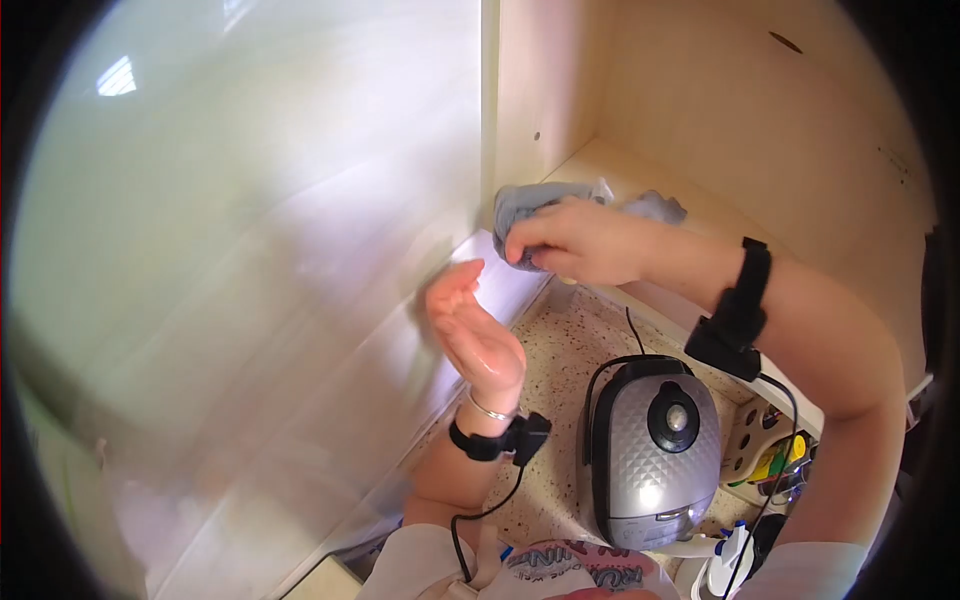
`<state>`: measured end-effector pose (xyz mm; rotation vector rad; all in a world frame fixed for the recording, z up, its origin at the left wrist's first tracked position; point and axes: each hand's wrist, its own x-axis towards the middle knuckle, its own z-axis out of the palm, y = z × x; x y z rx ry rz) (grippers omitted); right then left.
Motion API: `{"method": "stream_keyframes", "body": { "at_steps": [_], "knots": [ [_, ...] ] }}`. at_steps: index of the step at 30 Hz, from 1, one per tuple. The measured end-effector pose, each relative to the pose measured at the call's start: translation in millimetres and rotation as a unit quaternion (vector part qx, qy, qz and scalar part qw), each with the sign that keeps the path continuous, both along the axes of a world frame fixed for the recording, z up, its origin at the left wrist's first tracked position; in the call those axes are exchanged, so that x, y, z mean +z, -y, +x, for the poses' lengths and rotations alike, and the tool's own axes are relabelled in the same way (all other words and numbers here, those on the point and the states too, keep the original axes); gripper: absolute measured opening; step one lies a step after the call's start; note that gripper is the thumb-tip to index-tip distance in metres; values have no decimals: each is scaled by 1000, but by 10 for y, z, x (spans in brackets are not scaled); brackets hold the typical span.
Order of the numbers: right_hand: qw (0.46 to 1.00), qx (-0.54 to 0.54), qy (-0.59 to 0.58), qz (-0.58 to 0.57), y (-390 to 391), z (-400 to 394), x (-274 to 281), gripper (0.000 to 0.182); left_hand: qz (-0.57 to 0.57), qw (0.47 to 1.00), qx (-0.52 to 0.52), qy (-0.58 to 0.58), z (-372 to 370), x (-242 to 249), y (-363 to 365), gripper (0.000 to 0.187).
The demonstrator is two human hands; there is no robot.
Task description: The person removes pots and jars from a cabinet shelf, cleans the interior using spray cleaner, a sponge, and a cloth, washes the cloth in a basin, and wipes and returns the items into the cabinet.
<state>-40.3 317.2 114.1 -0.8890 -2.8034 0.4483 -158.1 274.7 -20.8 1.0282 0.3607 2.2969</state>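
My right hand (580, 240) grips a grey cloth (515, 207) at the front left corner of the cabinet's bottom shelf (620, 165). The fingers are bent over the cloth, and a second bunched grey part (656, 207) shows past my wrist. Lower and to the left, my left hand (470, 330) is raised beside the glossy tiled wall (300, 250), empty, palm turned up and fingers extended with a slight curl. Black straps with cabled modules sit on both forearms, and a silver bangle (490, 408) circles my left wrist.
A silver rice cooker (660, 460) stands on the speckled countertop (560, 325) below the cabinet. Right of it is a holed beige rack (745, 440) with a yellow-capped bottle (785, 455). A white spray bottle (730, 560) stands near my right elbow. Cables hang from both arm modules.
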Motion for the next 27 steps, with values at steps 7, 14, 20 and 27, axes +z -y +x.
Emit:
{"method": "stream_keyframes", "body": {
  "at_steps": [7, 14, 20, 27],
  "knots": [
    [991, 13, 132, -26, 724, 353, -71, 23, -219, 917, -332, 14, 392, -447, 694, 49],
    [977, 39, 60, 199, 1895, 344, -16, 43, -92, 853, -503, 106, 296, 307, 1340, 58],
    [966, -128, 21, 225, 3081, 1039, 542, 68, -107, 858, -456, 209, -43, 234, 634, 45],
    [810, -372, 127, 435, 3590, 1845, 305, 64, -106, 835, -464, 277, 659, 269, -298, 44]
  ]
}}
